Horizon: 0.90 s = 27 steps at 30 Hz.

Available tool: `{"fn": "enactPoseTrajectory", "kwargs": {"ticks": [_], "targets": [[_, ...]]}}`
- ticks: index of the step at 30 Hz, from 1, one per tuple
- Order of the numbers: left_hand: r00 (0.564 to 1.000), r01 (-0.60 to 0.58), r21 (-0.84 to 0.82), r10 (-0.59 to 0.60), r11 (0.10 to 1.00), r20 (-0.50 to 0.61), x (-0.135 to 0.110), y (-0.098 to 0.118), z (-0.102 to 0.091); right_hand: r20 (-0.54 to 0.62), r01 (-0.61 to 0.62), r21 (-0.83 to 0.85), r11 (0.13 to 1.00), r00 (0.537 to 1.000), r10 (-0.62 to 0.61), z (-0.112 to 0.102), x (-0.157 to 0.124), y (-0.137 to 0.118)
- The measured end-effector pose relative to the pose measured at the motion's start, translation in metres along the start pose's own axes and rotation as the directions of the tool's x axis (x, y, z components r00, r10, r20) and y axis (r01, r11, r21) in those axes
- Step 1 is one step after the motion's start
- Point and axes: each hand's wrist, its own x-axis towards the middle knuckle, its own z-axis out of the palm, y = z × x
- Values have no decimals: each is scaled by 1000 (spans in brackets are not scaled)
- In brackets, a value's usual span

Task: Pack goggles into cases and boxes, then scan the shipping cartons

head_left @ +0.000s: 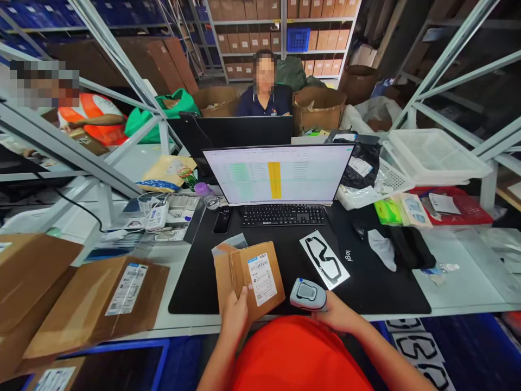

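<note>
My left hand [236, 311] grips the lower edge of a small brown cardboard box [240, 266], thumb on its front. A white shipping label [262, 279] with barcodes faces up on that box. What looks like a second flat piece of packaging shows behind its upper left edge. Wrapped around the handle of a grey and white barcode scanner [308, 295], my right hand [334, 313] rests near the desk's front edge. The scanner's head points left, toward the box, a small gap apart from it. Just beyond the scanner lies a white sheet with a black outline shape [324, 259].
A monitor [280, 174] and keyboard [284, 215] stand at the desk's back, a phone [222, 220] beside them. Large labelled cartons [97, 304] crowd the left. White plastic baskets [437, 155] and a red tray [456, 206] are at right. A co-worker [265, 98] sits opposite; another is at far left.
</note>
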Motion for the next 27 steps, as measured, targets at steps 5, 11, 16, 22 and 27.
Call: {"fn": "enactPoseTrajectory", "kwargs": {"ticks": [5,11,16,22,27], "targets": [[995,-90,96,84,991,56,-7,1,7,-97,-21,34,999,995,25,9,13,5],[984,-146,227,116,963,138,-24,8,16,-189,25,103,994,982,-5,9,24,9],[962,-204,304,133,931,240,-37,11,23,-166,14,147,989,986,11,9,23,9],[963,-202,319,130,926,234,-36,8,25,-175,43,157,987,984,-15,10,20,13],[983,-130,183,102,974,154,-24,6,17,-235,-41,76,996,970,58,9,32,33]]}}
